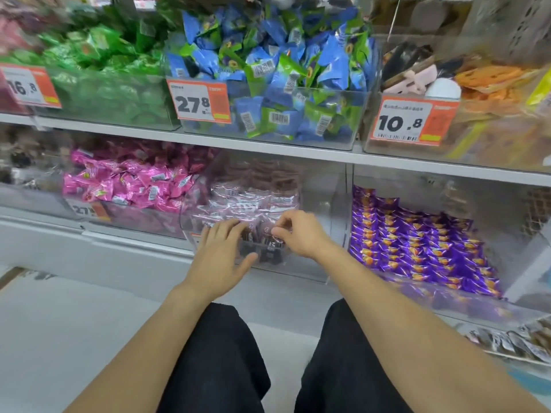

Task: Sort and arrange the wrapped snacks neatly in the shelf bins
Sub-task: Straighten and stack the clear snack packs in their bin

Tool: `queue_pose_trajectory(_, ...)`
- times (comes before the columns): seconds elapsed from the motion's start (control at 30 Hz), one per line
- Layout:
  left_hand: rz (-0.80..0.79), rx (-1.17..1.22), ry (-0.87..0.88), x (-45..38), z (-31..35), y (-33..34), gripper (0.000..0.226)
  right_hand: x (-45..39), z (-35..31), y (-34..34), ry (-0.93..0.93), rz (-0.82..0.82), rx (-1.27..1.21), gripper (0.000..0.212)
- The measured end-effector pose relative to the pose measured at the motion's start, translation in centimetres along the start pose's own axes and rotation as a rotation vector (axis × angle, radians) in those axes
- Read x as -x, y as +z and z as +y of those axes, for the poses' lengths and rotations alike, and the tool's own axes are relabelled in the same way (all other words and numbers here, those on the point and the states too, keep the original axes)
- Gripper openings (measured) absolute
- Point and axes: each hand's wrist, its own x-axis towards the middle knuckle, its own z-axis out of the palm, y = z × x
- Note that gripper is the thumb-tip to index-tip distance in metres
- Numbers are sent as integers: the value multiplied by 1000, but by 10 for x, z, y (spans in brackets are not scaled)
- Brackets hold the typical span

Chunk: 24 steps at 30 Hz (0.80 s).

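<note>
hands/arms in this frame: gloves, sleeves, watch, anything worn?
Nothing worn on either. Left hand and right hand are bare: no gloves, rings or watch visible. Both forearms are bare to the frame edge, no sleeves showing. Black trousers cover the legs below.

You get bright, even overhead light with hardly any shadow. Motion blur smears the upper left corner and the clear bins (334, 186); wide-angle distortion bows the shelf edge (268, 146).

A shop, at a self-serve sweets aisle: white shelves (268, 146) carry clear plastic bins (328, 186) heaped with wrapped snacks (262, 64), and orange price tags (199, 100) reading 27.8 and 10.8 hang on the bins' front edges
</note>
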Motion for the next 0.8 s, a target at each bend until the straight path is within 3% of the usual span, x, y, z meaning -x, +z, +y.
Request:
queue_pose_trajectory(0.1, 10, -45, -32, -7, -9, -9, 70, -5, -3, 0, 0, -46, 41, 16)
queue_pose_trajectory(0.2, -85, -71, -50, -13, -22, -10, 66, -2, -5, -11, -33, -143, 75, 21)
queue_pose_trajectory(0.4, -125, -73, 7, -22, -34, -14, 66, -11, -5, 5, 51, -21, 21, 27)
queue_pose_trajectory(0.53, -113, -48, 31, -20, -36, -11, 61, -4, -4, -13, 118, -82, -78, 47)
queue_pose_trajectory(0.63, -61, -23, -18, -21, -28, -12, 55, 7, 8, -19, 146, -189, -297, 30)
queue_pose_trajectory(0.73, 97, 36, 86, -26, -2, -8, 46, 11, 13, -9, 156, -91, -296, 21)
queue_pose_trajectory(0.8, 65, 146, 184, -36, 11, -4, 40, 9, 13, -4, 163, -58, -289, 18)
